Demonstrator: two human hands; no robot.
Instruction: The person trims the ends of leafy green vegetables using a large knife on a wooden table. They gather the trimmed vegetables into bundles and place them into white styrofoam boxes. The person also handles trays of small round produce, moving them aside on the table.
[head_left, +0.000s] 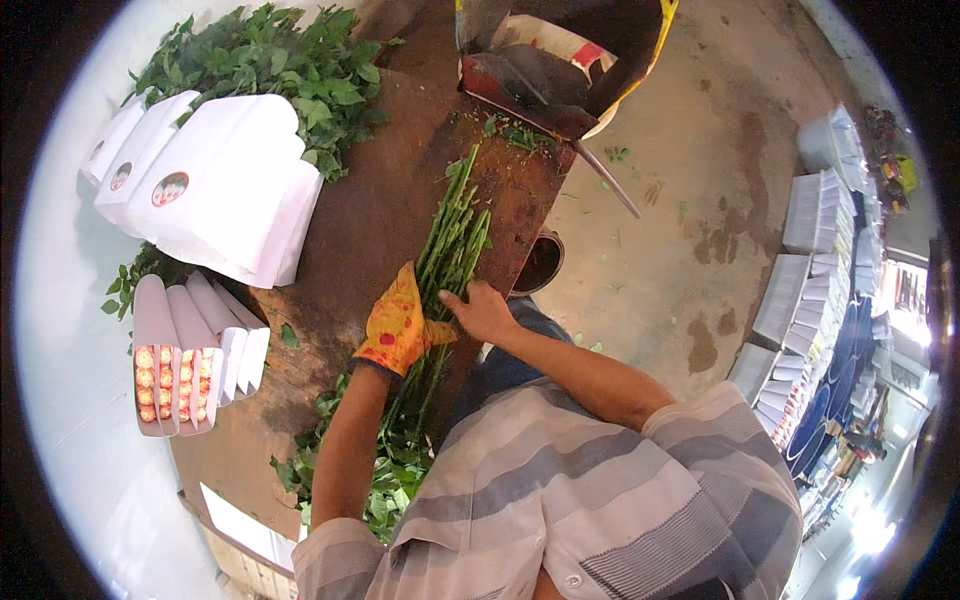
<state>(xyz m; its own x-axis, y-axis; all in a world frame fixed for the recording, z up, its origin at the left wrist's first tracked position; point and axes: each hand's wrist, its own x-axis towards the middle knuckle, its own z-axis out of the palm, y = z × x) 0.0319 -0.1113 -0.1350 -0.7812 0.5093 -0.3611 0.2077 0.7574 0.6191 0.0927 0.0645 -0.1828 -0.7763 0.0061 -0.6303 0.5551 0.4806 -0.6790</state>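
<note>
A bundle of cut green flower stems lies lengthwise over the wooden table in front of me, its bare ends pointing away. My left hand, in a yellow-orange glove with red spots, grips the bundle from the left. My right hand is bare and closes on the same stems from the right, with the thumb over them. Leafy foliage spreads at the near end of the bundle, partly hidden by my left arm and shirt. Any flower heads there are out of sight.
White-wrapped bouquets with leafy stems lie left; paper-wrapped peach roses sit nearer. Beyond the stems, a metal bar juts out beside a yellow-edged container. A round container stands by the table's right edge.
</note>
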